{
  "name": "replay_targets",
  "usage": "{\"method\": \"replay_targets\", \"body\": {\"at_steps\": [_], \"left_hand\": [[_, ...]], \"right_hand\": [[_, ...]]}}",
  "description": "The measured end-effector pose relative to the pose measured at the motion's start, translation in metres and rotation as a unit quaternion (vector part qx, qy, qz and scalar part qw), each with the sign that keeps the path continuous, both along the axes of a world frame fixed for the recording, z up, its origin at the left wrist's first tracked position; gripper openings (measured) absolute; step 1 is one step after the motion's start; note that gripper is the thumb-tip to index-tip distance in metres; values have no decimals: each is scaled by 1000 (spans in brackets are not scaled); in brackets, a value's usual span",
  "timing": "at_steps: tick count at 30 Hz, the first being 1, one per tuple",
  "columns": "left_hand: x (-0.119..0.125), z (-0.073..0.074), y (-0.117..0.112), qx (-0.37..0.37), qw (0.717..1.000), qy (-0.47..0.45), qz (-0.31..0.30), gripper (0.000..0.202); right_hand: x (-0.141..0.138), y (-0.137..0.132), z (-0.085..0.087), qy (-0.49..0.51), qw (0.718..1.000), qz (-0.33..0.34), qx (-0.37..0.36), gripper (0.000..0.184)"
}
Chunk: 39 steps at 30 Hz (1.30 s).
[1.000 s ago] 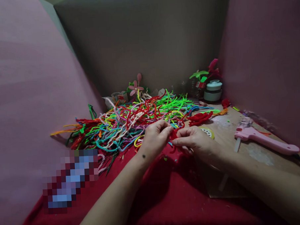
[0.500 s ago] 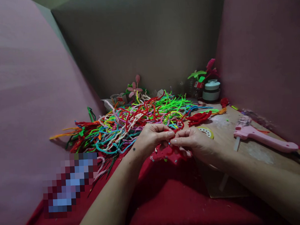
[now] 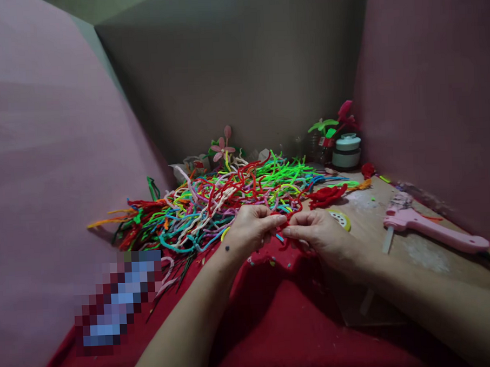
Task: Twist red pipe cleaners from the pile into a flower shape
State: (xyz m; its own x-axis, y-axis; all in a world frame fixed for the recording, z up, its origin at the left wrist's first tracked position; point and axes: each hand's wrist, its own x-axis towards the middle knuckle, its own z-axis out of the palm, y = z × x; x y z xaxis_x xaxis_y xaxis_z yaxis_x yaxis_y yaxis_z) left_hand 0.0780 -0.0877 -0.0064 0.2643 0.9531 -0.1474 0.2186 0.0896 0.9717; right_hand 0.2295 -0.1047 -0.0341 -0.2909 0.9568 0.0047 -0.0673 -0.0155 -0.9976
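My left hand point(image 3: 250, 230) and my right hand point(image 3: 319, 235) meet fingertip to fingertip over my lap. Both pinch a red pipe cleaner point(image 3: 285, 225), of which only a short stretch shows between the fingers. Right behind the hands lies a big heap of coloured pipe cleaners point(image 3: 225, 198) in green, red, blue, pink and white. A red cloth point(image 3: 283, 317) covers my lap under the hands.
A pink glue gun point(image 3: 429, 230) lies on the wooden board point(image 3: 392, 209) to the right. A red pipe-cleaner shape point(image 3: 325, 195) and a tape roll point(image 3: 341, 219) sit near my right hand. A round lidded jar point(image 3: 346, 151) and pipe-cleaner flowers point(image 3: 222, 145) stand at the back.
The hands stay pinched together on the red pipe cleaner, with small shifts of the fingers. The view has tilted slightly.
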Motion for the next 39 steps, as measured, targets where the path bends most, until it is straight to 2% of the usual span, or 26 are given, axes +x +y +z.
{"method": "replay_targets", "body": {"at_steps": [5, 9, 14, 16, 21, 28, 32, 35, 37, 39], "left_hand": [[-6, -2, 3, -50, 994, -92, -40, 28], [-10, -3, 6, -48, 990, -123, -51, 23], [-6, -4, 4, -19, 993, -80, -81, 17], [-4, -3, 2, -3, 996, -61, -70, 15], [1, -2, 0, 13, 999, -12, -29, 10], [12, -3, -5, 42, 998, 41, 14, 8], [20, -2, -8, 66, 995, 68, 42, 10], [22, -2, -9, 58, 994, 65, 59, 8], [22, -2, -9, 44, 994, 77, 62, 7], [22, -4, -10, 29, 995, 83, 50, 8]], "right_hand": [[2, 2, 0, 22, 1000, 3, 17, 24], [4, 6, -5, 44, 999, 0, 21, 26], [4, 6, -5, 28, 999, -15, 29, 26], [5, 5, -5, 23, 999, -14, 27, 24], [5, 7, -7, 53, 998, 36, 1, 14], [-1, 6, -7, 42, 999, -26, -19, 12], [-2, 5, -8, 14, 998, -57, 8, 11], [-1, 5, -11, -26, 996, -77, 41, 11], [0, 5, -12, -83, 986, -102, 100, 12], [0, 4, -13, -154, 963, -132, 179, 11]]}}
